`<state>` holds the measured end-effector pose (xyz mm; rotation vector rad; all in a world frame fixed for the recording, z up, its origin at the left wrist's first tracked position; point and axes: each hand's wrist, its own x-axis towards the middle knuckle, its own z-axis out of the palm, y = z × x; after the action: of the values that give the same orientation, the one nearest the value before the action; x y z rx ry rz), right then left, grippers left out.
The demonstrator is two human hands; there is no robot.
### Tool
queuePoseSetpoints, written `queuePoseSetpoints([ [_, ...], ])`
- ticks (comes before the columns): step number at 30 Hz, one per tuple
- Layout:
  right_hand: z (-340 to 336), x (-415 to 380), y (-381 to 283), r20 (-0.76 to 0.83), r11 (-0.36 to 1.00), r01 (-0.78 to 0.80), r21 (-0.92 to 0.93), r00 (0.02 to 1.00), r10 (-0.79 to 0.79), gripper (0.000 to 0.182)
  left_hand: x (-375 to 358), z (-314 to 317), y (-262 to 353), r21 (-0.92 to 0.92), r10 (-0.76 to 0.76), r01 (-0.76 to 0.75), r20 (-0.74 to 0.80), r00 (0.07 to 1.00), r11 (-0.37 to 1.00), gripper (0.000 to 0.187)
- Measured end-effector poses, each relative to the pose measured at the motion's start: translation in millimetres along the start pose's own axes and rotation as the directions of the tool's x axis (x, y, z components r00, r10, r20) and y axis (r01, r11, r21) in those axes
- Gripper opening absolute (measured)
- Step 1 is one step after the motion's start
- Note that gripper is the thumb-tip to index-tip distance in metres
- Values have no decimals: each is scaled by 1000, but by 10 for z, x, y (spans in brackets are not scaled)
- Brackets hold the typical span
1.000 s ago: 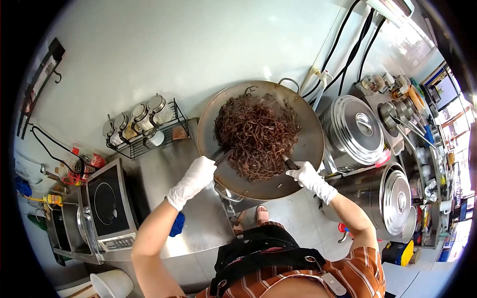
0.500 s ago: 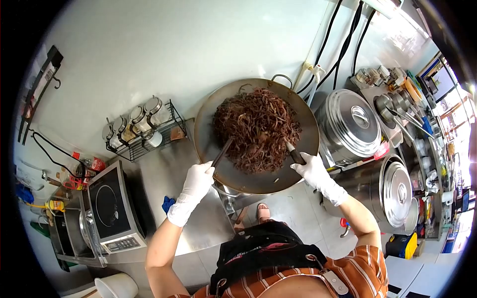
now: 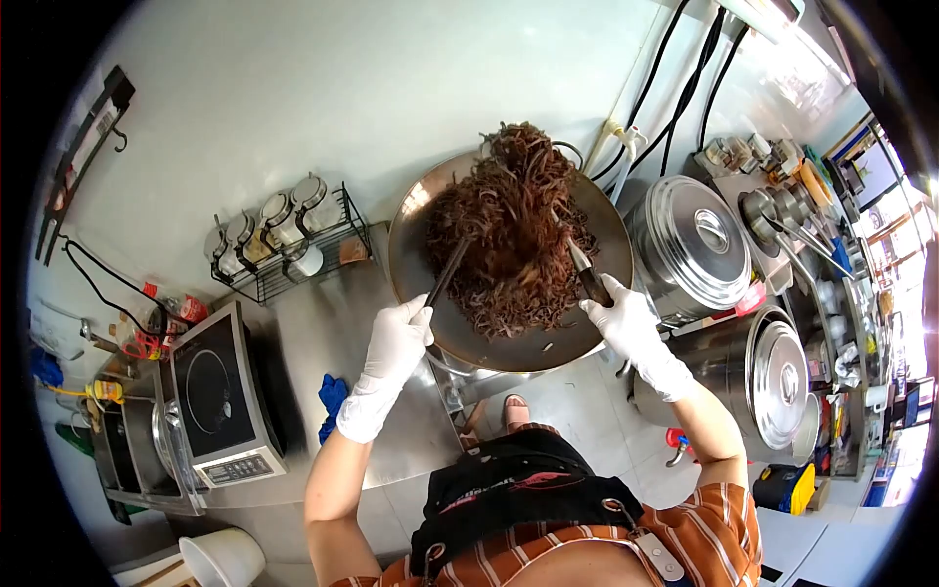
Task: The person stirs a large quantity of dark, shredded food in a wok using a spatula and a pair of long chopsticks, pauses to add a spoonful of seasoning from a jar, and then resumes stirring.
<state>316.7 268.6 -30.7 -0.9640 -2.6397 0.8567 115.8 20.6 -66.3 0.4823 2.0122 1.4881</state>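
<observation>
A large wok [image 3: 606,235] holds a heap of dark brown shreds [image 3: 509,264], part of it raised in a mound toward the far rim. My left hand [image 3: 394,338], in a white glove, is closed around a long dark-handled tool [image 3: 450,270]. My right hand [image 3: 626,321], gloved too, grips a second tool with a dark handle [image 3: 592,284] and a metal neck. Both working ends are buried in the shreds, so their shape is hidden. The two hands are above the wok's near rim, one at each side.
Left of the wok, a wire rack [image 3: 323,259] with lidded jars stands on the steel counter [image 3: 323,333]. An induction cooker [image 3: 220,391] and a blue cloth [image 3: 333,403] are nearby. Large lidded steel pots [image 3: 694,235] stand close on the right.
The shreds have been lifted and pushed into a taller mound toward the far rim. Both tools have moved away from me, deeper into the heap. My grip on them is unchanged.
</observation>
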Motion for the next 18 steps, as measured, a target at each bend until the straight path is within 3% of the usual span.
queuePoseSetpoints([
  [1,-6,2,-2,-58,998,41,-44,997,-44,51,-7,-21,46,-2,0,0,-1,1000,1000,33],
  [2,-100,6,-95,-12,1000,2,16,1000,-2,54,-38,-49,160,14,-14,14,0,1000,1000,33],
  [7,-308,-46,-168,52,997,-75,-25,996,76,52,-108,-203,216,77,1,-1,-3,1000,997,32],
  [11,-289,-48,-2,-3,980,59,-190,998,-61,53,-125,-251,165,144,-11,13,-14,1000,989,32],
  [13,-308,-24,32,1,972,87,-217,996,-89,53,-115,-285,151,364,126,-114,-10,992,925,28],
  [14,-313,11,60,14,943,122,-308,992,-123,51,-87,-342,167,366,124,-113,-8,992,924,28],
  [15,-317,32,103,30,905,153,-396,988,-154,50,-35,-425,229,646,260,-258,95,961,719,26],
  [16,-299,59,191,24,859,221,-462,971,-237,46,24,-481,331,831,350,-374,234,907,413,24],
  [17,-311,59,206,23,858,223,-462,971,-240,46,7,-479,704,889,118,-253,225,967,381,24],
  [18,-317,50,214,29,802,287,-524,947,-320,40,102,-532,808,908,113,-289,267,957,303,23],
])
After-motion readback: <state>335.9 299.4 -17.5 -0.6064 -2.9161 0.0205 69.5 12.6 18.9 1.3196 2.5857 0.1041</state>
